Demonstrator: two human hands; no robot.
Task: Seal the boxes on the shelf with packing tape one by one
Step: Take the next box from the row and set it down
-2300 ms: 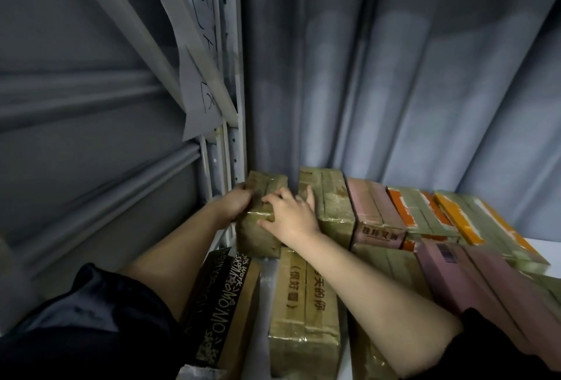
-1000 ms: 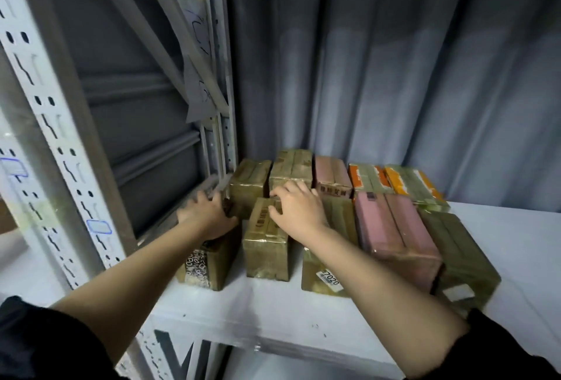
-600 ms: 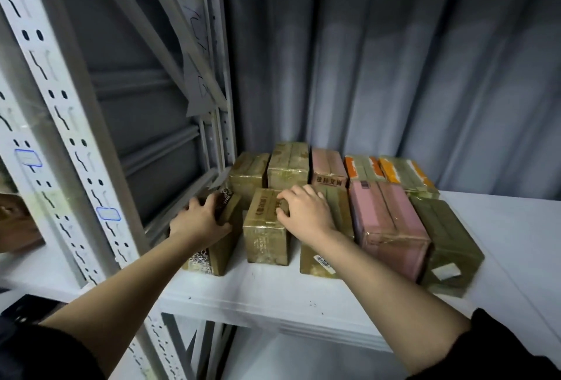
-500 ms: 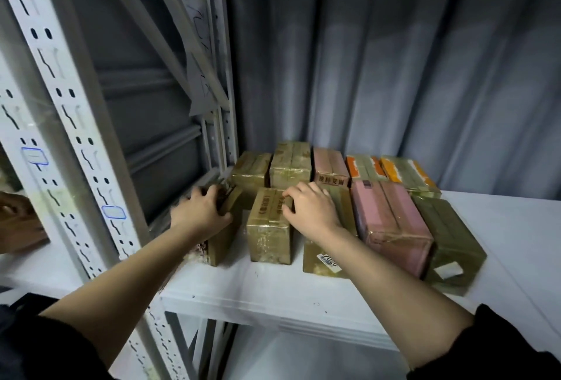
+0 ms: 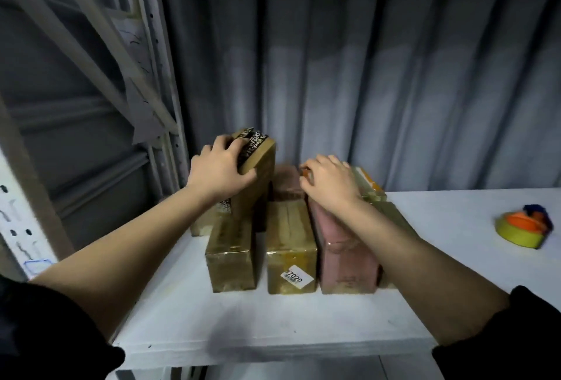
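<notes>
The boxes (image 5: 291,246) are grouped at the left end of the white shelf (image 5: 243,319), against the grey curtain, and most already show a glossy wrap of tape. One box with black printed tape (image 5: 258,152) is held raised and tilted above the back row by the left hand (image 5: 220,171), whose fingers and thumb are curled round its upper end. The right hand (image 5: 331,182) is laid on the back of the pink box (image 5: 346,252), its fingers bent over an orange-marked box behind; whether anything is pinched there cannot be told. The step in hand is judged to be the picking out of one box for sealing. The roll of tape (image 5: 520,232) lies well apart on the right, so it would have to be fetched once the box is set down in open space.
</notes>
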